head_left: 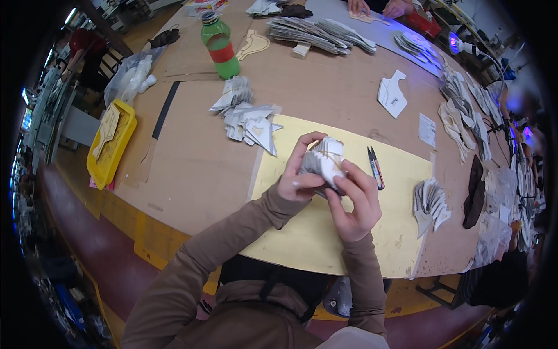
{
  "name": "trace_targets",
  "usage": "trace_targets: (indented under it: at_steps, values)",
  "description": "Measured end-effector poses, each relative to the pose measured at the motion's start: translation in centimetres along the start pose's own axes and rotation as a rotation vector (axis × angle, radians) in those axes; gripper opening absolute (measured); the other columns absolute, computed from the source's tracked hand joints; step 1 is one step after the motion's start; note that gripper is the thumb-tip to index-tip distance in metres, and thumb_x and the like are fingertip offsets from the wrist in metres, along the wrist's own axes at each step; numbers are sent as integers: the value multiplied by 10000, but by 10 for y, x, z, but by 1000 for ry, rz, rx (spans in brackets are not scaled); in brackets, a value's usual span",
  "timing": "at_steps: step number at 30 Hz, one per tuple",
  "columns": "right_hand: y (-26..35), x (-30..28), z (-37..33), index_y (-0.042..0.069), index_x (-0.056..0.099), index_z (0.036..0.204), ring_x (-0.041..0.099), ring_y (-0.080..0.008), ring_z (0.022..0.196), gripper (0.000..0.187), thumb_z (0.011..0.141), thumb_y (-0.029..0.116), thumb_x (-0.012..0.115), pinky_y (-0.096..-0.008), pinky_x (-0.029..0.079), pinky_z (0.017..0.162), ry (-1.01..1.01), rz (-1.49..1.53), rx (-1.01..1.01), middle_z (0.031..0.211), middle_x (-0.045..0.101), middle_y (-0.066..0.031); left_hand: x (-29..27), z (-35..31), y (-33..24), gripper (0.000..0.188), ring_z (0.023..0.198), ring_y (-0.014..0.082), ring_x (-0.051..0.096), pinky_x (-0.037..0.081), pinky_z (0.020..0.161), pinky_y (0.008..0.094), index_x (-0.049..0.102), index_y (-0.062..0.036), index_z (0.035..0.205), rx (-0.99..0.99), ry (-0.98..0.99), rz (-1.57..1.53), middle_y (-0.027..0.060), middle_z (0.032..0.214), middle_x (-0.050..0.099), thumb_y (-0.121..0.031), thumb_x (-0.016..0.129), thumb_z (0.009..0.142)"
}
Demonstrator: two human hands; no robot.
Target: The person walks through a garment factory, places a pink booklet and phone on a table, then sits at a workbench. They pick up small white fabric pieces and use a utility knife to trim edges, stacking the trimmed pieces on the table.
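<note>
Over the yellow sheet [290,232], both hands hold a bundle of white-grey cut pieces [329,152] with a thin tan band around it. My left hand [299,177] wraps the bundle's left side, its thumb across the front. The fingers of my right hand [357,200] press on the right and lower side. Right of the hands lie thread snips [376,168] with dark blades. A pile of similar cut pieces [250,125] rests at the sheet's upper left edge. Another fanned stack of cut pieces [430,203] sits on its right side.
A green bottle [220,49] with a red label stands at the back left. A yellow tray [129,136] sits at the table's left edge. Long stacked pieces [308,35] lie at the back, near another person's hands [395,8]. A white template [393,96] lies further right.
</note>
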State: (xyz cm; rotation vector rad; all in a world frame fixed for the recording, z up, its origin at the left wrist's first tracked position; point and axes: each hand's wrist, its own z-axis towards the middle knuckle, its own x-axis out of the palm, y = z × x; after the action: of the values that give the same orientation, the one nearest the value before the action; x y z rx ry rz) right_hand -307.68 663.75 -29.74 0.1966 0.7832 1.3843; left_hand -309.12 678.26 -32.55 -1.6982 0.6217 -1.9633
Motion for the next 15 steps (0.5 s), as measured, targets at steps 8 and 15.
trace_targets:
  at_steps: [8, 15]
  values:
    - [-1, -5, -6, 26, 680, 964, 624, -272, 923, 348, 636, -4, 792, -325, 543, 719, 76, 7, -141, 1113, 611, -177, -9, 0, -9, 793, 1056, 386, 526, 525, 841, 516, 360, -147, 1250, -69, 26, -352, 189, 1265, 392, -31, 517, 481]
    - [2, -7, 0, -29, 634, 1035, 635, -291, 924, 394, 667, -1, 774, -334, 552, 745, 22, 39, -42, 1091, 619, -197, -7, 1, -13, 807, 1090, 316, 514, 436, 976, 412, 365, -80, 1248, -14, 63, 33, 177, 1235, 426, -33, 527, 460]
